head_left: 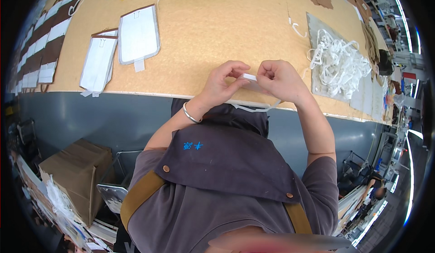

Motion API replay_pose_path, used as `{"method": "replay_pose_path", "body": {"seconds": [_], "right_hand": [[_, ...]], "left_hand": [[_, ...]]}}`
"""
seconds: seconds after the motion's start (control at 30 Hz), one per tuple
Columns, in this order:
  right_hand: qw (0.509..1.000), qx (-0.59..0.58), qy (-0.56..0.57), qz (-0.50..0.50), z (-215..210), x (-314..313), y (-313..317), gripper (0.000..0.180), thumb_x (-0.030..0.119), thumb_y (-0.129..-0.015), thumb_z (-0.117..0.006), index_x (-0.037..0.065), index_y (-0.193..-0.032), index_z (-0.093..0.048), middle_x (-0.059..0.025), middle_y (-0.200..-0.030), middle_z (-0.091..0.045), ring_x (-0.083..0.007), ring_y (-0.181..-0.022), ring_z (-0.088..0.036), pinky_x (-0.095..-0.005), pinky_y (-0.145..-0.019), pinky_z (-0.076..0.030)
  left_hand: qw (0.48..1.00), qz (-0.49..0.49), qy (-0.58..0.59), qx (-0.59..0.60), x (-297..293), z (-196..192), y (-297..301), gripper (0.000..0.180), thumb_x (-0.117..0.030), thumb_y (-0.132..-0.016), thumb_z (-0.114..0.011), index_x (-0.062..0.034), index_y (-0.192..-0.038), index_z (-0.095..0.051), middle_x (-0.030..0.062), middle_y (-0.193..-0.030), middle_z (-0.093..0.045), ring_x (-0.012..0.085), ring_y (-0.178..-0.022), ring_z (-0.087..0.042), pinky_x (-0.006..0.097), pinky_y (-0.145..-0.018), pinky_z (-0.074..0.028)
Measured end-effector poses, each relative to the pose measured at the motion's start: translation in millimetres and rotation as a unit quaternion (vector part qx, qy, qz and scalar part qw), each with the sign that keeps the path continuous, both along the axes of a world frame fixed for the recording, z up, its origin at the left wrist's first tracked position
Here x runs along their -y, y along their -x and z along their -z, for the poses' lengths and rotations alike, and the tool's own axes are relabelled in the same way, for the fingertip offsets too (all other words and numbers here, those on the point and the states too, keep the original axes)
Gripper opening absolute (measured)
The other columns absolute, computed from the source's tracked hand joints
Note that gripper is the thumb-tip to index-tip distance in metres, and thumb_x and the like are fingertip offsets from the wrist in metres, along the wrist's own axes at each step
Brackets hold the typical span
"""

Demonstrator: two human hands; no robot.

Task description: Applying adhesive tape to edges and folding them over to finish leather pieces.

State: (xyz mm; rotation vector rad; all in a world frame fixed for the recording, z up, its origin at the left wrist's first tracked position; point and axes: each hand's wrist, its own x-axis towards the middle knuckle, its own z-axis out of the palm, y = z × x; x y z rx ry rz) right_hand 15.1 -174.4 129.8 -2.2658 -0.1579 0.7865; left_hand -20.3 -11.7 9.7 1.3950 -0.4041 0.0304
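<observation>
Both hands, left hand (220, 84) and right hand (282, 78), pinch a white strip (249, 77) at the tabletop's (217, 31) near edge; finished pieces (138, 34) lie left, a strip pile (337, 62) remains right.

A single fisheye view from the person's head looks steeply down, close over the hands (251, 80) at the worktop (217, 21) edge; the worktop stretches beyond them, apron and floor below.
</observation>
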Motion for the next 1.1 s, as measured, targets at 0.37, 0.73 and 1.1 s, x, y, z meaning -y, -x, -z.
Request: {"method": "replay_pose_path", "body": {"seconds": [0.37, 0.73, 1.1], "right_hand": [[1.000, 0.009, 0.002, -0.002, 0.8, -1.8, 0.7, 0.015, 0.016, -0.071, -0.059, 0.001, -0.067, -0.059, -0.0053, -0.056, -0.058, -0.0124, -0.050, -0.054, -0.0261, -0.050, -0.042], [0.989, -0.127, -0.074, 0.025, -23.2, 78.8, -3.8, 0.017, 0.014, -0.079, -0.056, 0.000, -0.069, -0.059, -0.0013, -0.052, -0.052, -0.0064, -0.044, -0.047, -0.0208, -0.042, -0.035], [0.972, -0.048, -0.162, 0.162, -1.1, 138.2, 25.1, 0.009, 0.006, -0.077, -0.056, 0.003, -0.068, -0.056, 0.0046, -0.051, -0.045, -0.0012, -0.043, -0.038, -0.0180, -0.039, -0.026]], "left_hand": [[0.995, -0.037, -0.068, 0.065, -2.9, -3.5, 0.9, 0.022, 0.000, -0.077, -0.065, -0.0021, -0.098, -0.058, 0.0079, -0.089, -0.059, 0.0163, -0.082, -0.060, 0.027, -0.073, -0.050], [0.966, -0.042, -0.137, 0.215, -6.3, -7.7, -8.7, 0.012, 0.000, -0.073, -0.067, -0.0046, -0.082, -0.062, 0.0063, -0.075, -0.057, 0.0186, -0.064, -0.056, 0.027, -0.053, -0.044], [0.962, -0.022, -0.148, 0.227, -8.1, -9.6, -14.4, 0.017, 0.003, -0.070, -0.069, -0.0046, -0.081, -0.059, 0.0096, -0.075, -0.057, 0.0194, -0.061, -0.056, 0.027, -0.050, -0.044]]}}
